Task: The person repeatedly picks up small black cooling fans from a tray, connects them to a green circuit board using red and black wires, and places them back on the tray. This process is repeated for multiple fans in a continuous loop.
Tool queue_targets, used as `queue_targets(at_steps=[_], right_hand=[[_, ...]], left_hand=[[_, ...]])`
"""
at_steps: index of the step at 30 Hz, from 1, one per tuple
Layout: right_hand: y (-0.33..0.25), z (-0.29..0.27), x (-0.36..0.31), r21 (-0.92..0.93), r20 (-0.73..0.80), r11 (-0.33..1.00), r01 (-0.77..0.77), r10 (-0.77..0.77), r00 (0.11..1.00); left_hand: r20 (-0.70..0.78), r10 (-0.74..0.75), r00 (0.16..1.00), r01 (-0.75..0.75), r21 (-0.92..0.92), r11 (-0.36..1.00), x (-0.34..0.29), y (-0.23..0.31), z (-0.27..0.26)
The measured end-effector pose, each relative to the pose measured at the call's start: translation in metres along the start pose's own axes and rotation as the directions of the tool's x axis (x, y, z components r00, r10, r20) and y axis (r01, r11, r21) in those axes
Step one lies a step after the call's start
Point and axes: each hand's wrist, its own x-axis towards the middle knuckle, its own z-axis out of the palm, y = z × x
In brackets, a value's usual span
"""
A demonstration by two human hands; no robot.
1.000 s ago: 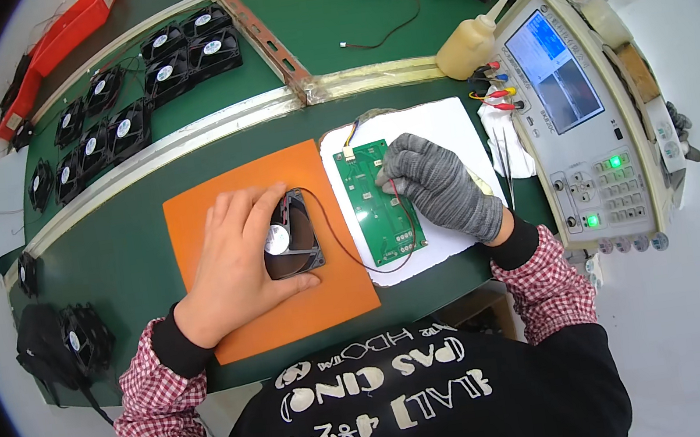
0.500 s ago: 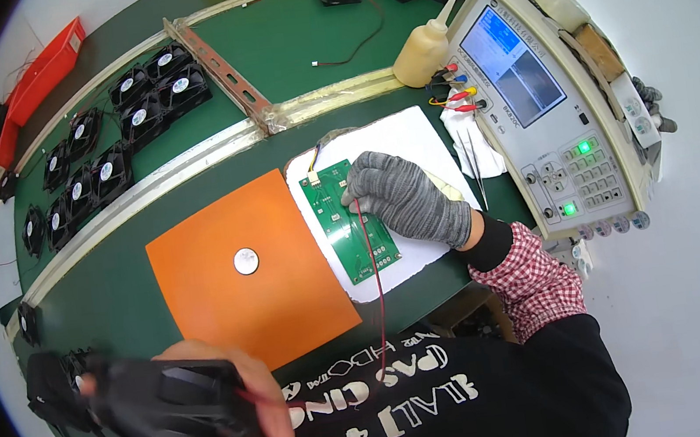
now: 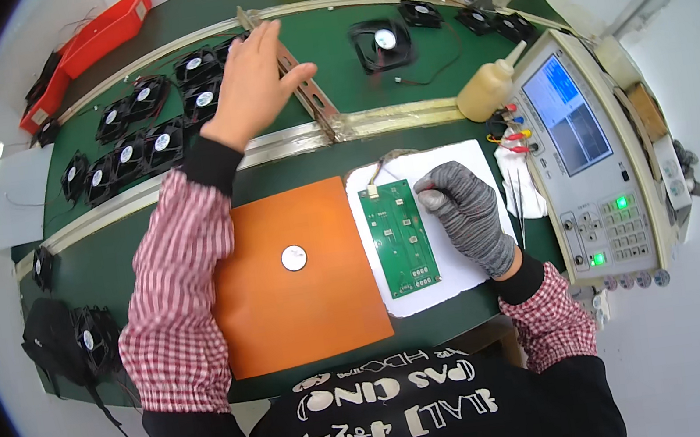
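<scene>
My bare left hand is held over the metal rail, fingers stretched out and nothing in its grasp. To the right of it, a black cooling fan, slightly blurred, is at the far right part of the green mat. My right hand, in a grey knit glove, has its fingers curled shut by the right edge of a green circuit board; nothing shows between the fingertips. The board lies on a white pad, with a white connector and wires at its top left corner.
An orange mat bears a white disc. Several fans stand in rows far left. A slotted metal bar divides the bench. At right are a squeeze bottle, tweezers and a test instrument with a screen.
My left hand has gone from the lower left to the far side and let go of the fan there. The red wire has left the board. My right hand has shifted off the board's edge.
</scene>
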Motion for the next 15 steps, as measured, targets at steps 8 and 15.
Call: queue_targets(at_steps=[8,15], right_hand=[[-0.004,-0.008,-0.005,-0.109,-0.094,0.971,0.215,-0.225,0.970],[-0.038,0.000,0.006,-0.078,0.208,0.859,0.506,-0.483,0.851]], left_hand=[[0.212,0.158,0.965,-0.110,-0.220,0.969,-0.020,0.031,-0.030],[0.150,0.806,0.572,-0.500,-0.716,0.488,-0.105,0.166,-0.130]])
